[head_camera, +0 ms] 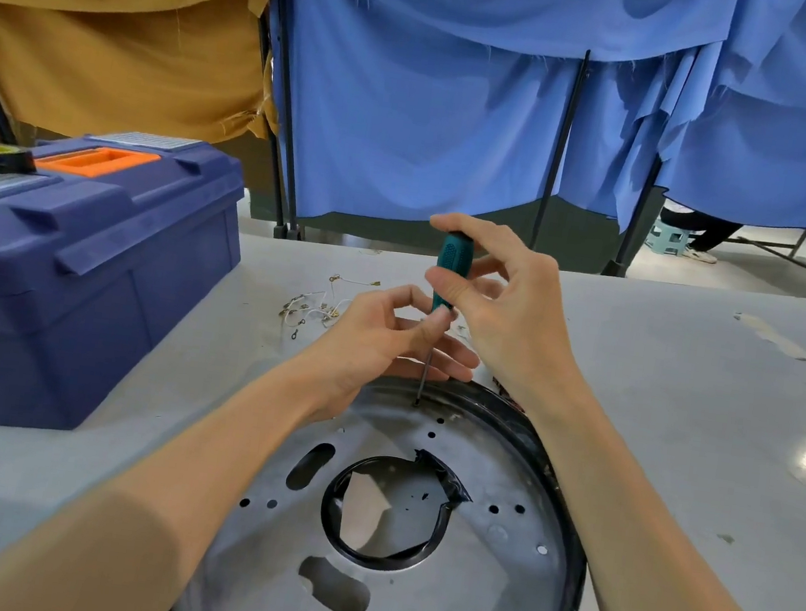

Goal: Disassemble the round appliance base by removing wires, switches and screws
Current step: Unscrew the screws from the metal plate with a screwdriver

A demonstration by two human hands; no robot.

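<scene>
Base (501, 477) is set at the near tabletop edge | screwdriver (452, 271) is pinched by right grip (507, 319), steadied by left grip (376, 337), on a far-rim screw (416, 403) | wires (318, 309) are already removed | screws judged left.

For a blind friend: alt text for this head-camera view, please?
The right hand and left hand hold a teal-handled screwdriver upright, its tip on a round metal appliance base near the far rim. Loose wires and a blue toolbox lie nearby.

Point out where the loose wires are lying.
In the head view, the wires lie on the table, left of centre, between the toolbox and the left hand.
</scene>
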